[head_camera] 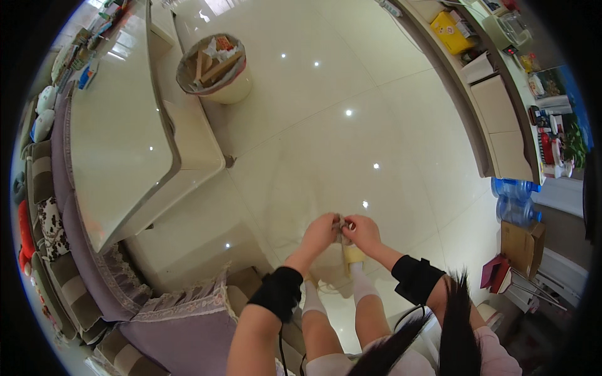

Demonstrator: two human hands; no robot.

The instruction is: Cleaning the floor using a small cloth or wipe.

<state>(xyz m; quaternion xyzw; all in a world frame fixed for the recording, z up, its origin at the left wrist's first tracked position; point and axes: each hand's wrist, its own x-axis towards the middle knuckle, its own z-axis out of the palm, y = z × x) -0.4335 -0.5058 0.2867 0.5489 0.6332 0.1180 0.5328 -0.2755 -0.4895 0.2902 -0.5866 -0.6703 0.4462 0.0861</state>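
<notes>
My left hand (321, 233) and my right hand (364, 233) are close together in front of my legs. Between them they pinch a bunched grey-beige cloth (342, 236), gripped at its upper edge by the fingertips of both. Lower down, a beige part of what seems to be the same cloth hangs towards my feet, but its outline blends into the floor. Much of the bunched part is hidden behind my fingers. Just below my hands a yellow slipper (354, 254) shows on one foot, under a white sock (364, 286).
To the left are a glossy table (127, 155) and a purple-covered sofa (174, 340). A lined waste bin (230, 87) holding cardboard stands beyond. At the right are a long cabinet (498, 103), large blue water bottles (515, 209), a cardboard box (519, 244) and a dustpan (496, 272).
</notes>
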